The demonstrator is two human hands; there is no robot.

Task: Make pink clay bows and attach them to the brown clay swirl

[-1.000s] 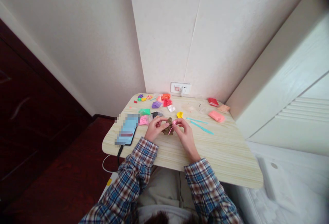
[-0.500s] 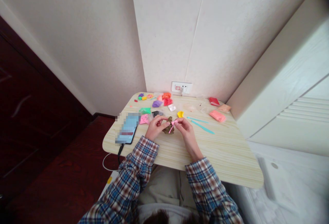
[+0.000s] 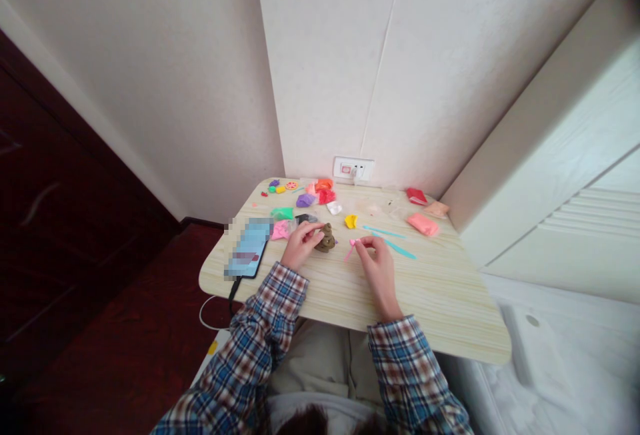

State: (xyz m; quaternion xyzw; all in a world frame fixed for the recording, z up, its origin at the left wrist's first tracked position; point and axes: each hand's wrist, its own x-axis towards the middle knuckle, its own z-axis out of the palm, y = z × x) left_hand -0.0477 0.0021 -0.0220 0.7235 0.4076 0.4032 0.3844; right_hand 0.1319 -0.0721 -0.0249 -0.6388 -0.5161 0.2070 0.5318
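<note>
My left hand (image 3: 301,246) is closed around a small brown clay figure (image 3: 327,238) that rests on the light wooden table (image 3: 430,302). To its right, my right hand (image 3: 376,263) pinches a thin pink tool (image 3: 350,249), its tip pointing down and left, a short gap away from the figure. Both sleeves are plaid. A yellow clay lump (image 3: 351,221) lies just beyond the two hands.
A phone (image 3: 247,250) with a cable lies at the table's left. Clay pieces in several colours are spread along the far edge, with a pink slab (image 3: 423,224) and two teal tools (image 3: 395,243) at right. A wall socket (image 3: 353,169) is behind; a white cabinet stands right.
My right hand has drawn the pink tool away from the brown figure, to the right. My left hand keeps hold of the figure, which has shifted slightly up and left.
</note>
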